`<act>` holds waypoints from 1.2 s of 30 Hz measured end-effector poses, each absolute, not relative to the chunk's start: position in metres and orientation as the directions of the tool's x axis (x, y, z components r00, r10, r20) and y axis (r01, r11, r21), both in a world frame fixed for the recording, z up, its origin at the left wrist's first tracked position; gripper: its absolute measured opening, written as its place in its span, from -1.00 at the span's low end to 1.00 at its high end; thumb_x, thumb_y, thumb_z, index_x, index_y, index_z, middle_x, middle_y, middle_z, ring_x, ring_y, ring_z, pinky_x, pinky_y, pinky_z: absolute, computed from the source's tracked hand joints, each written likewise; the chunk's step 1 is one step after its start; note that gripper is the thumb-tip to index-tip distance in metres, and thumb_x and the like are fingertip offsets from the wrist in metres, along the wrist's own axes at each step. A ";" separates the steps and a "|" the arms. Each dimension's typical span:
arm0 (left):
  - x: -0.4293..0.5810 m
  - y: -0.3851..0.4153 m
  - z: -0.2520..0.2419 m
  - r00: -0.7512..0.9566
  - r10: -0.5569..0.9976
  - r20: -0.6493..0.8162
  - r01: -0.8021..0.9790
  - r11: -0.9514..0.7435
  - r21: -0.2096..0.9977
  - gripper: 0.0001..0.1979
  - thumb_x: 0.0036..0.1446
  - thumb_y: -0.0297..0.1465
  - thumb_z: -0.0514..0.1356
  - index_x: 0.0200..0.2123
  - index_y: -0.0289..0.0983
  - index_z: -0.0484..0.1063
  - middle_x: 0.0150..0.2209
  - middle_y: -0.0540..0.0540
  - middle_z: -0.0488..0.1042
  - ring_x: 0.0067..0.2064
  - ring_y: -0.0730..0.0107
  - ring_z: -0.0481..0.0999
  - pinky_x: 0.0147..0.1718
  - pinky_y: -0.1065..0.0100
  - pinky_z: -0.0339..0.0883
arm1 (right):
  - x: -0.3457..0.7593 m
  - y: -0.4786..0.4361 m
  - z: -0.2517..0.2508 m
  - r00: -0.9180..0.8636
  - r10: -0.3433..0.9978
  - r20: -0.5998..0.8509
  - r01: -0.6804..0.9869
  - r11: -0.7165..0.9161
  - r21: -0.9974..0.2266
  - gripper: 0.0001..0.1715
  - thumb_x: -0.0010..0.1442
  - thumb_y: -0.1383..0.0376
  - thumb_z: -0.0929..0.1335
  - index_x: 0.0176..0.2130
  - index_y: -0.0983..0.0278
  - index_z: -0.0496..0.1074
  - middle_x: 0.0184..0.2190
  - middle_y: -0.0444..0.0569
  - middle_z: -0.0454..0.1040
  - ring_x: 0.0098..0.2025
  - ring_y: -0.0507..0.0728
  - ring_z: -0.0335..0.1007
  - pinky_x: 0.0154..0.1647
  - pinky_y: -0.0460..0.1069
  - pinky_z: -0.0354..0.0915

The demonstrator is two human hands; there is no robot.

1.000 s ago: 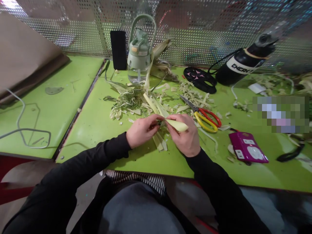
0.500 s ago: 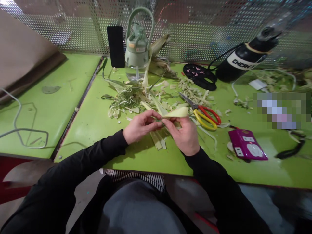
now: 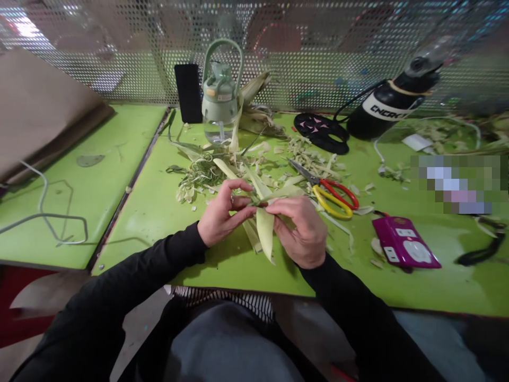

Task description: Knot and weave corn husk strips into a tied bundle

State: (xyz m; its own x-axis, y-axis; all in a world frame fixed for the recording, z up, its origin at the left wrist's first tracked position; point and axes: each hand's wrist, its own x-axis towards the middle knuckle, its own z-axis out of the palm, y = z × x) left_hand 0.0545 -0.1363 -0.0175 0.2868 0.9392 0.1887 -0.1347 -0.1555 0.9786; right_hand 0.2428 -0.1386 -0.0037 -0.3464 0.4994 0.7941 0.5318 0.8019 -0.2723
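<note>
My left hand (image 3: 222, 213) and my right hand (image 3: 303, 229) meet over the green table (image 3: 155, 212), both pinching a pale yellow-green leaf strip (image 3: 265, 231). The strip hangs down from my fingertips, pointing toward me. Cut leaf strips (image 3: 251, 233) lie on the table just under my hands. Red and yellow scissors (image 3: 331, 194) lie to the right of my right hand, untouched.
A heap of leaf scraps (image 3: 222, 164) spreads behind my hands. Further back stand a green water bottle (image 3: 221, 95), a black phone (image 3: 188, 93), a black bottle (image 3: 392, 103) and a black disc (image 3: 321, 130). A magenta power strip (image 3: 404, 243) lies right. A perforated metal screen (image 3: 318, 48) closes the back.
The leaf strip, which pointed right from my fingers, has swung round to hang downward toward me. My hands stayed in about the same spot.
</note>
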 end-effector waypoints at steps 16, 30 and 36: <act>0.063 -0.125 -0.022 0.407 0.914 0.001 -0.310 0.137 0.941 -0.58 -0.07 -0.21 0.44 -0.34 -0.33 0.34 -0.48 0.04 0.50 -0.40 0.51 0.57 -0.36 0.46 0.47 | 0.235 -0.139 -0.005 -0.134 0.821 0.555 0.581 0.519 -0.627 -0.85 0.21 0.21 0.42 -0.27 0.21 0.40 -0.40 -0.12 0.55 -0.46 0.04 0.44 -0.46 -0.06 0.36; 0.062 -0.124 -0.015 0.262 0.964 -0.048 -0.400 0.153 0.904 -0.66 -0.01 -0.30 0.42 -0.27 -0.34 0.37 -0.43 0.01 0.57 -0.40 0.53 0.59 -0.35 0.46 0.50 | 0.236 -0.134 -0.009 -0.137 0.922 0.362 0.567 0.372 -0.735 -0.66 0.32 0.08 0.30 -0.06 0.24 0.47 -0.15 0.07 0.58 -0.20 0.15 0.52 -0.34 0.01 0.40; 0.063 -0.127 -0.011 0.285 0.943 -0.173 -0.291 0.257 0.922 -0.83 0.17 -0.41 0.28 -0.35 -0.34 0.33 -0.43 -0.05 0.59 -0.46 0.56 0.57 -0.41 0.49 0.46 | 0.236 -0.134 -0.009 -0.116 0.786 0.607 0.582 0.549 -0.600 -0.88 0.26 0.23 0.38 -0.32 0.20 0.48 -0.33 -0.06 0.52 -0.31 0.11 0.44 -0.32 0.02 0.38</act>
State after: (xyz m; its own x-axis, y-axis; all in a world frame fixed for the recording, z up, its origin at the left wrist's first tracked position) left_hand 0.0633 -0.1268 -0.0105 0.2850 0.9428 -0.1728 -0.2912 0.2570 0.9215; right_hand 0.2359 -0.1340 -0.0085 -0.1159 0.7863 0.6069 0.5816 0.5490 -0.6003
